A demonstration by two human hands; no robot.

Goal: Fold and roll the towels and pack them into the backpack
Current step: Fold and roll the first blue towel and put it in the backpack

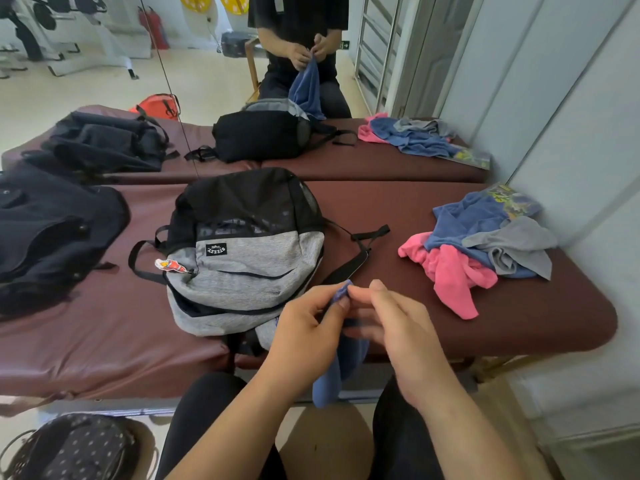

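Observation:
A grey and black backpack (242, 258) lies flat on the maroon padded table (104, 341), its open mouth facing me. My left hand (304, 330) pinches the top corner of a blue towel (332, 379) that hangs down off the table's front edge between my knees. My right hand (391, 323) is right beside it, fingertips touching the same corner. At the right end of the table sits a loose heap of towels (485, 244): blue, pink and grey ones.
Dark bags (48, 237) lie on the table's left end. A mirror (242, 81) stands behind the table and reflects the scene. A white wall (588, 168) runs along the right side. A dotted bag (79, 448) sits on the floor at lower left.

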